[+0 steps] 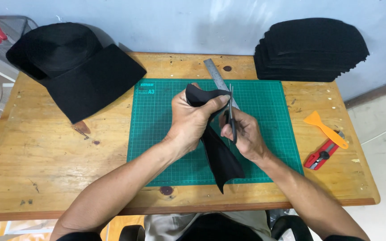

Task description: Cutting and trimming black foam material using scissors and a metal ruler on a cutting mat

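While gripped by both hands, scissors (231, 111) blades-up, long axis away from the person

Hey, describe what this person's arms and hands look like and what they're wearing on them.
Both forearms are bare from elbow to wrist, with dark sleeve edges just showing at the bottom of the frame. The left hand and right hand are bare too: no gloves, watch or bracelet show, and no rings can be made out.

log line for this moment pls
left hand: holds black fabric piece | right hand: scissors at its top edge | over green cutting mat
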